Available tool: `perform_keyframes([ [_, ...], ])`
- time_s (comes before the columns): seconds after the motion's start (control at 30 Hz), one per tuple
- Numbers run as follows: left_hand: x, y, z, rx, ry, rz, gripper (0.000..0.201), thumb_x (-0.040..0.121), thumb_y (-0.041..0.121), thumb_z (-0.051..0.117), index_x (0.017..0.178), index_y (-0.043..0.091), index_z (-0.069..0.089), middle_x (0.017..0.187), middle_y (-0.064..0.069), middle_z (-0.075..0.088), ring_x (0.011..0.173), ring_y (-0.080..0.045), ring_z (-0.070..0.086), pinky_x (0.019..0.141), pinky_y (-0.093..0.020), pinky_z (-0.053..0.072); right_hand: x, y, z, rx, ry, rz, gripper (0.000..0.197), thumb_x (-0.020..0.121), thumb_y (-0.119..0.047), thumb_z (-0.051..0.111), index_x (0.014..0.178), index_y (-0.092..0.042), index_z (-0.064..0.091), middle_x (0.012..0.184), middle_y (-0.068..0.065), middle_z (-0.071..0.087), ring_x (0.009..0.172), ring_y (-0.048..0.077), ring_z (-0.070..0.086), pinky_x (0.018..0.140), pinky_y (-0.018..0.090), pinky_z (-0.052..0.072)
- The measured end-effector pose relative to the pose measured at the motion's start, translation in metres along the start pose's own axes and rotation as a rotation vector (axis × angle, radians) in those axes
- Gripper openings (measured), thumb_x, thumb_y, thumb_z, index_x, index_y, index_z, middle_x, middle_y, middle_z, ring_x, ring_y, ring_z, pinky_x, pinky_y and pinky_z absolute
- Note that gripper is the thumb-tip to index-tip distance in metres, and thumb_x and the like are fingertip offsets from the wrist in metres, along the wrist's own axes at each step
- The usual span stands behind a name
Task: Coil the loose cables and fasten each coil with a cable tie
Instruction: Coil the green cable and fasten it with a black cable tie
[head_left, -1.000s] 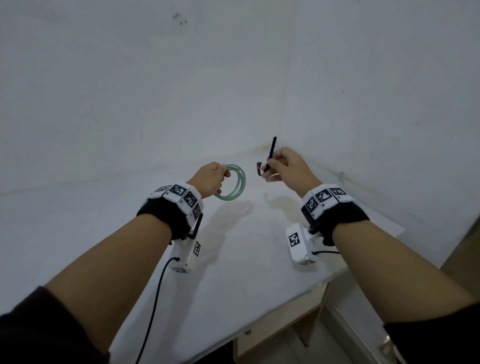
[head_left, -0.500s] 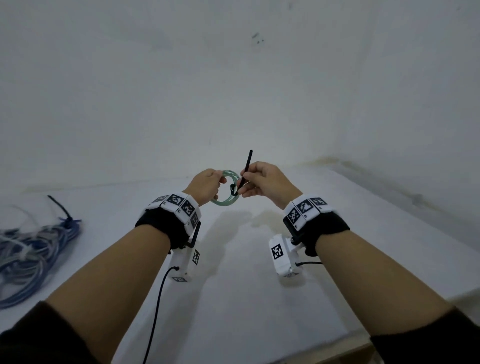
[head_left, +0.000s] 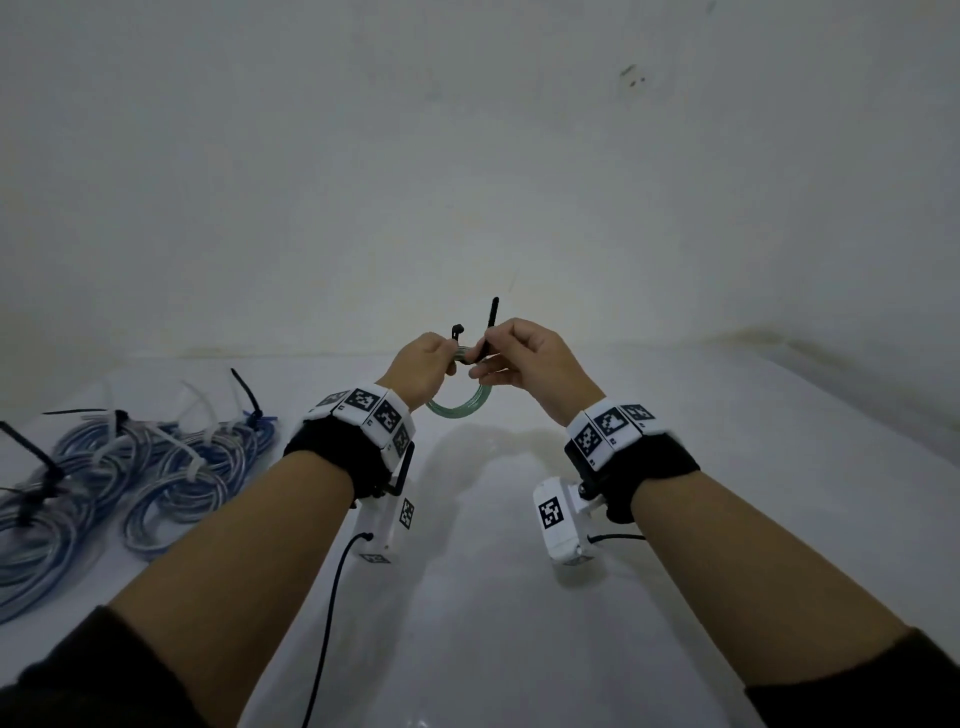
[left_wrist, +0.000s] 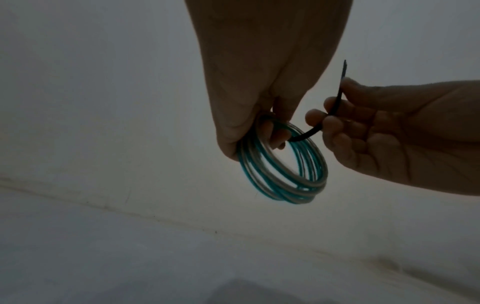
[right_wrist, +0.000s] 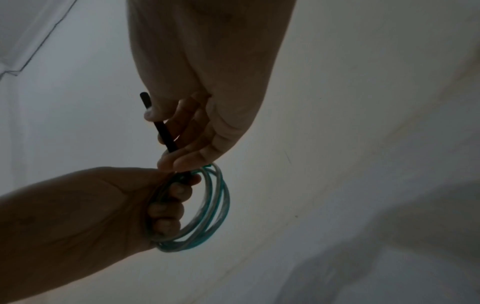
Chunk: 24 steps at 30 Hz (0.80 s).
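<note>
Green and clear cable, wound into a small coil (head_left: 457, 408), is held up in the air above a white table (head_left: 519, 623), between the two hands and in front of a plain pale wall (head_left: 467, 156). The coil is gripped at its upper part by the left hand (head_left: 423, 366), whose fingers (right_wrist: 166, 211) are curled through the ring, so that most of the ring hangs free below. From the left wrist view, several turns of the coil (left_wrist: 283, 170) are seen lying side by side, some teal and some pale.

A black cable tie (head_left: 488, 327) is pinched by the right hand (head_left: 524, 358) between thumb and fingertips. The strap is seen passing from the right hand's fingers (left_wrist: 331, 125) down to the top of the coil, where it meets the left hand's fingertips. Its pointed tail sticks up above the right hand, and its small square head stands up above the left hand. Whether the strap is already wrapped fully round the cable cannot be told.

Black wrist straps with white marker blocks are worn on both forearms, and dark sleeves are pushed up near the elbows.

At the left side of the table, well apart from the hands, a heap of blue coils (head_left: 130, 478) is lying, fastened with black and clear ties whose tails stick up.
</note>
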<state>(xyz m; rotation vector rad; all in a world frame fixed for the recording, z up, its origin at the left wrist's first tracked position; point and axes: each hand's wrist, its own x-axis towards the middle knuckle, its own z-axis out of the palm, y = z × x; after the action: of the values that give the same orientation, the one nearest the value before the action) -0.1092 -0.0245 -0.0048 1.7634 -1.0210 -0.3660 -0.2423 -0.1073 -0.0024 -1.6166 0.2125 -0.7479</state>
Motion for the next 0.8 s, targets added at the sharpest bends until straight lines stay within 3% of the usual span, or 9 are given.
perform_keyframes([
  [0.1,-0.002,-0.002,-0.006,0.019,0.053,0.053,0.018,0.097,0.02,0.04,0.091,0.008,0.052,0.088,-0.002,0.058,0.077,-0.015,0.048,0.073,-0.029,0.038,0.005,0.002,0.012,0.048,0.07,-0.004,0.021,0.094,-0.022,0.053,0.08,-0.007,0.058,0.08,0.012,0.065,0.058,0.016,0.06,0.06,0.024,0.052],
  [0.2,-0.004,-0.004,-0.011,-0.006,0.139,0.105,0.014,0.094,0.019,0.046,0.091,0.009,0.055,0.096,-0.01,0.062,0.081,-0.017,0.049,0.071,-0.027,0.037,0.008,0.005,0.023,0.132,0.119,-0.01,0.004,0.093,-0.011,0.054,0.091,-0.008,0.058,0.072,0.009,0.062,0.049,0.011,0.051,0.054,0.021,0.045],
  [0.27,-0.006,-0.006,-0.014,-0.058,0.2,0.136,0.009,0.093,0.018,0.05,0.09,0.012,0.056,0.094,-0.01,0.064,0.078,-0.016,0.052,0.067,-0.024,0.038,0.01,0.006,0.03,0.157,0.13,0.003,0.004,0.092,-0.008,0.055,0.091,-0.011,0.057,0.068,0.007,0.061,0.045,0.01,0.047,0.055,0.023,0.041],
  [0.43,-0.011,-0.007,-0.018,-0.125,0.281,0.213,0.003,0.09,0.014,0.056,0.089,0.015,0.058,0.081,0.002,0.063,0.079,-0.012,0.058,0.075,-0.021,0.044,0.013,0.003,0.043,0.156,0.139,0.035,0.02,0.095,-0.012,0.05,0.075,-0.01,0.054,0.061,0.009,0.056,0.04,0.011,0.033,0.048,0.023,0.027],
  [0.53,-0.012,-0.007,-0.019,-0.128,0.322,0.252,0.004,0.09,0.013,0.056,0.087,0.014,0.059,0.078,0.005,0.061,0.07,0.0,0.056,0.064,-0.007,0.041,0.013,0.005,0.046,0.128,0.147,0.03,0.025,0.094,-0.014,0.051,0.069,-0.009,0.053,0.058,0.01,0.054,0.039,0.011,0.03,0.047,0.024,0.024],
  [0.6,-0.012,-0.007,-0.021,-0.133,0.339,0.263,0.005,0.09,0.013,0.056,0.086,0.013,0.058,0.076,0.007,0.06,0.066,0.004,0.054,0.061,-0.006,0.038,0.013,0.006,0.045,0.122,0.137,0.03,0.026,0.093,-0.011,0.052,0.067,-0.009,0.053,0.059,0.011,0.055,0.041,0.013,0.03,0.048,0.025,0.024],
  [0.8,-0.014,-0.005,-0.023,-0.089,0.304,0.252,0.006,0.09,0.013,0.056,0.084,0.014,0.057,0.08,-0.006,0.063,0.076,-0.018,0.056,0.07,-0.023,0.042,0.012,0.008,0.044,0.105,0.112,0.028,0.024,0.093,-0.008,0.051,0.069,-0.007,0.054,0.06,0.011,0.056,0.042,0.013,0.032,0.047,0.023,0.028],
])
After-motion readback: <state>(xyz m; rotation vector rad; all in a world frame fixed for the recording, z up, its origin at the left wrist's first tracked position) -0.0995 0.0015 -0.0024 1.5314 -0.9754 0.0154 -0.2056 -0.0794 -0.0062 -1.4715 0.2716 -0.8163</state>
